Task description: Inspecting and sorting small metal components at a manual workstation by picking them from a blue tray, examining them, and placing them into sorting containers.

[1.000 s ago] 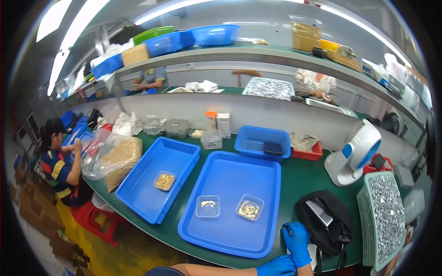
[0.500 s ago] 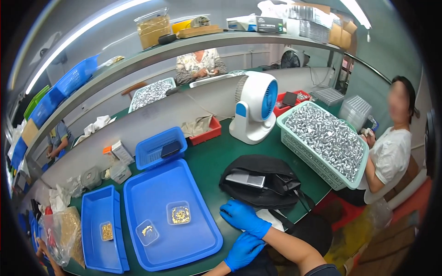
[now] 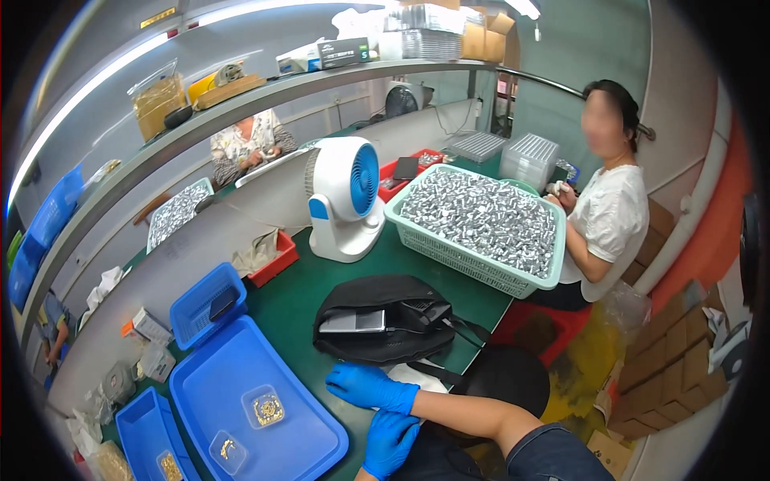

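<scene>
Both of my hands wear blue gloves and rest at the near edge of the green table. My right hand [image 3: 370, 388] lies on the tabletop with its fingers loosely stretched to the left, holding nothing that I can see. Below it, my left hand [image 3: 390, 443] lies by the right wrist, its fingers loosely extended and no object visible in it. Just beyond them sits a black bag [image 3: 385, 321] with its top open, a silver-grey device [image 3: 353, 321] showing inside. A white cloth or paper [image 3: 417, 378] lies partly under the right forearm.
Left of my hands, a blue tray [image 3: 305, 429] bears two clear tubs of small gold-coloured parts; a narrower blue tray [image 3: 144, 433] adjoins it. A white-and-blue fan [image 3: 343, 200] stands beyond. A green basket [image 3: 473, 260] heaped with metal parts is near a seated co-worker [image 3: 613, 216].
The view has turned to the right, so the table and its things sit farther left in the picture. My hands keep nearly the same pose by the bag.
</scene>
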The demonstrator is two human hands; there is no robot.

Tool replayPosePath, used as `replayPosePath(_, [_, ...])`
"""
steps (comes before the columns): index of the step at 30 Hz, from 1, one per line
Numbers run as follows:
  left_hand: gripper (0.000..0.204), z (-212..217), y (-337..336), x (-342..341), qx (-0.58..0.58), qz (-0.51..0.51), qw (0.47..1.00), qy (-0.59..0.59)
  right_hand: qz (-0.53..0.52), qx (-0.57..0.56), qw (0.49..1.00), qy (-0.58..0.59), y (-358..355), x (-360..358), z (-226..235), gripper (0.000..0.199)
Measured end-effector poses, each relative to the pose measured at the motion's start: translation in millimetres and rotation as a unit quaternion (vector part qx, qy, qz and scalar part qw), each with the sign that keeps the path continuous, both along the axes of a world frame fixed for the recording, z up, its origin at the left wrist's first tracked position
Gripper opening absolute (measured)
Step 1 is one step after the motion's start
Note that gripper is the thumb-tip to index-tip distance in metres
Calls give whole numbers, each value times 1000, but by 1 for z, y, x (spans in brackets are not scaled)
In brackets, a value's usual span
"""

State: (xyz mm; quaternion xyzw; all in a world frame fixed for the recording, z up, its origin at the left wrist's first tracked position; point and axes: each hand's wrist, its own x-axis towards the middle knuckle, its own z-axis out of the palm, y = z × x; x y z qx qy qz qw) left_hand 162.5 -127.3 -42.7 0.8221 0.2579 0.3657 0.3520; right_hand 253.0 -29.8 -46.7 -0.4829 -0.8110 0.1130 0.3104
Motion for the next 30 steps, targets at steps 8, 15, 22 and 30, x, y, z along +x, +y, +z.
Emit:
replayPosePath(8, [17, 14, -6, 1, -18, 6, 1000, 18, 6, -26, 1000, 2, -4, 2, 3, 20])
replayPosePath(15, [17, 5, 0, 0, -5, 1, 1000, 8, 3, -32, 999, -4, -2, 1, 4, 20])
replayPosePath(22, [17, 3, 3, -1, -4, -2, 1000, 13, 11, 28, 999, 35, 1, 1, 8, 16])
replayPosePath(30, [16, 1, -3, 1, -9, 5, 1000, 10, -135, 141, 893, 405, -19, 94, 94, 40])
